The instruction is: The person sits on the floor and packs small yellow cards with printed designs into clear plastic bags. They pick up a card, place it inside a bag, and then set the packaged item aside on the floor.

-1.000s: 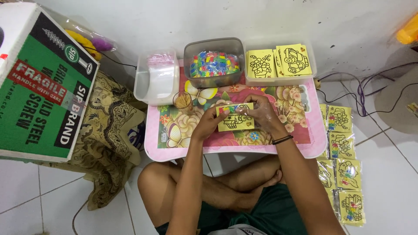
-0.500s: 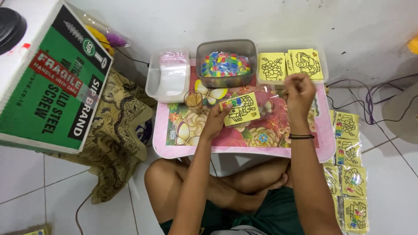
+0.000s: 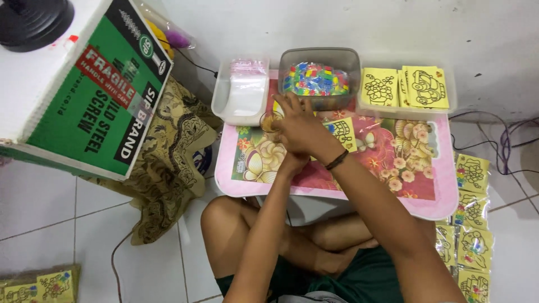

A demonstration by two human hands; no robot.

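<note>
My right hand (image 3: 300,126) reaches across the pink floral table (image 3: 426,196), fingers spread toward a small round cup (image 3: 268,121) and a clear tub of colourful small pieces (image 3: 317,78). It wears a dark wristband (image 3: 337,160). My left hand (image 3: 291,158) lies under it and is mostly hidden. A yellow picture card (image 3: 343,133) lies just right of both hands, partly under my right wrist. Whether my left hand still grips the card cannot be seen.
A clear tray of small plastic bags (image 3: 241,92) and a tray of yellow cards (image 3: 404,87) stand at the table's back edge. Bagged yellow cards (image 3: 471,224) lie on the floor at right. At left is a large green box (image 3: 95,95) on patterned cloth (image 3: 168,168). Cables (image 3: 505,140) run at right.
My right hand has swung from the yellow-card tray at the back right over to the left, and now covers my left hand. The card has moved a little to the right of the hands.
</note>
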